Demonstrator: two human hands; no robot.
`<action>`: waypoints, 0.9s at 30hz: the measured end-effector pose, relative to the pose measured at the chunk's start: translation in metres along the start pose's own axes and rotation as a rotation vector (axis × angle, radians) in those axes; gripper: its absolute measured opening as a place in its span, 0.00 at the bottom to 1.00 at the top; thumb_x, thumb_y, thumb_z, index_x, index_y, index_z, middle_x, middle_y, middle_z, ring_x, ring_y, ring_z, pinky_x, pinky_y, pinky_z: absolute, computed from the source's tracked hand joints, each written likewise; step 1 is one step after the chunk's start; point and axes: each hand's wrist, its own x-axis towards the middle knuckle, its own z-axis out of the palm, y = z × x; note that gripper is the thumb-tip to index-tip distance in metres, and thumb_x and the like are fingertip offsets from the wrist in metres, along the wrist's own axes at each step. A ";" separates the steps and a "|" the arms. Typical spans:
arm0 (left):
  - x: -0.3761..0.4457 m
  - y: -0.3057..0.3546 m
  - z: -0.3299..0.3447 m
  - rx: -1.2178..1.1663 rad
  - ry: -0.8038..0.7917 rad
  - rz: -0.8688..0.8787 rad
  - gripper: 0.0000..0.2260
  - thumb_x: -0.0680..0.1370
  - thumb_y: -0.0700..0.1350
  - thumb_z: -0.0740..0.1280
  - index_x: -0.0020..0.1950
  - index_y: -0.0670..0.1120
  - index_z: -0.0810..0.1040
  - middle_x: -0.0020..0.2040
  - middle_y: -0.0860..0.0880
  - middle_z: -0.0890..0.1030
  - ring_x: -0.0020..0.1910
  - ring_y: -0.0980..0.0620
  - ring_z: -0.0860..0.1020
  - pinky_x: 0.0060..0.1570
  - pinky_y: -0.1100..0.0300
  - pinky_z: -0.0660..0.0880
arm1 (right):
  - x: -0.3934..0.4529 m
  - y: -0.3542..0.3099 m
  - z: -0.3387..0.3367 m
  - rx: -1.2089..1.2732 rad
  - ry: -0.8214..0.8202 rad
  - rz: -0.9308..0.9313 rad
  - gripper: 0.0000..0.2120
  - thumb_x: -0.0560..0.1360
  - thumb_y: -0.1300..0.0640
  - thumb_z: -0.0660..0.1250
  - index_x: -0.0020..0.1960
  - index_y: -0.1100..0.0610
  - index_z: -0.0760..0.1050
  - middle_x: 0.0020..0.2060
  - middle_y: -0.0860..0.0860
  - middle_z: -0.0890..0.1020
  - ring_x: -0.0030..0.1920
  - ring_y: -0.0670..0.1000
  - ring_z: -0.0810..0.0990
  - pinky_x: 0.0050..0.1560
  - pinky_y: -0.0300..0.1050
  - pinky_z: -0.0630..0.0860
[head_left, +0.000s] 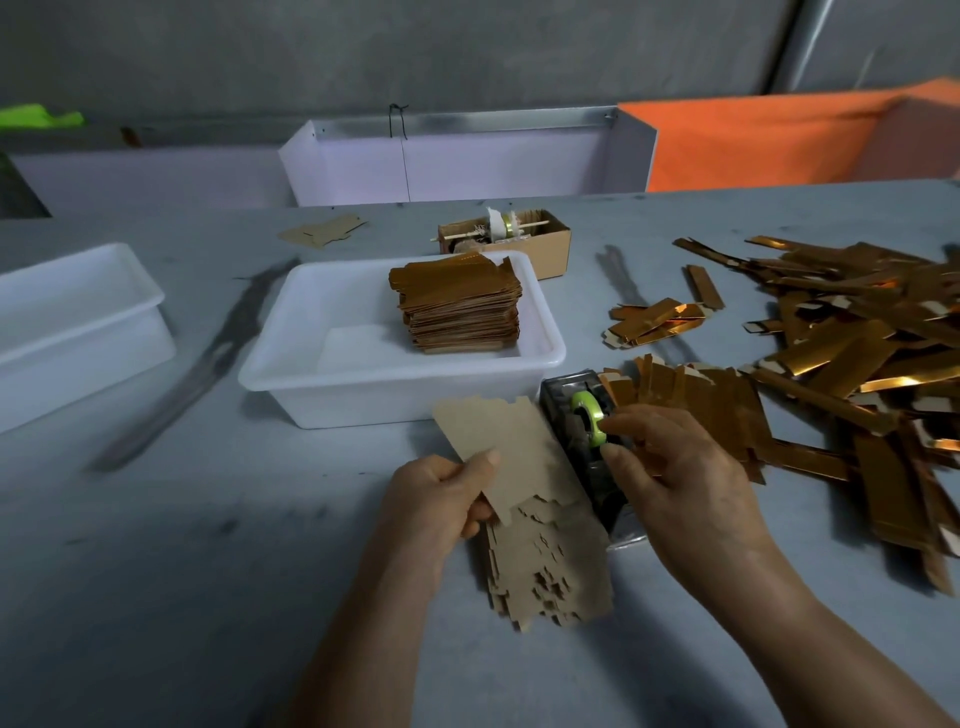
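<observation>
My left hand (441, 493) pinches a flat brown die-cut card blank (504, 447), plain side up, lifted over a fanned stack of the same blanks (550, 566) on the grey table. Right beside it stands a black tape dispenser (582, 457) with a green tape roll (589, 415). My right hand (680, 483) hovers over the dispenser, its fingertips curled at the green roll; whether they pinch tape is not visible.
A white tray (291, 374) behind holds a neat stack of gold blanks (460, 306). A heap of folded gold pieces (831, 353) covers the right side. Another white tray (67, 322) is at left, and a small cardboard box (540, 234) with spools lies farther back.
</observation>
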 end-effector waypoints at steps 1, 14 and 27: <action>0.000 -0.001 0.001 0.018 -0.003 0.012 0.13 0.73 0.48 0.73 0.34 0.43 0.78 0.30 0.47 0.82 0.28 0.54 0.76 0.30 0.62 0.72 | 0.000 0.000 0.001 -0.007 -0.007 -0.003 0.11 0.76 0.53 0.64 0.58 0.48 0.77 0.60 0.44 0.73 0.51 0.41 0.70 0.37 0.24 0.63; -0.024 0.030 -0.024 0.076 -0.061 0.282 0.07 0.77 0.45 0.67 0.42 0.43 0.81 0.31 0.54 0.80 0.30 0.58 0.74 0.39 0.60 0.74 | 0.003 -0.010 0.001 0.326 -0.100 0.138 0.24 0.71 0.40 0.63 0.65 0.46 0.71 0.54 0.41 0.76 0.50 0.40 0.74 0.44 0.32 0.72; -0.039 0.041 -0.006 -0.055 -0.234 0.155 0.30 0.54 0.54 0.80 0.54 0.49 0.80 0.47 0.50 0.86 0.50 0.47 0.83 0.53 0.48 0.77 | -0.004 -0.017 -0.011 0.945 -0.410 0.312 0.05 0.64 0.54 0.69 0.39 0.53 0.79 0.41 0.56 0.83 0.42 0.51 0.83 0.42 0.43 0.80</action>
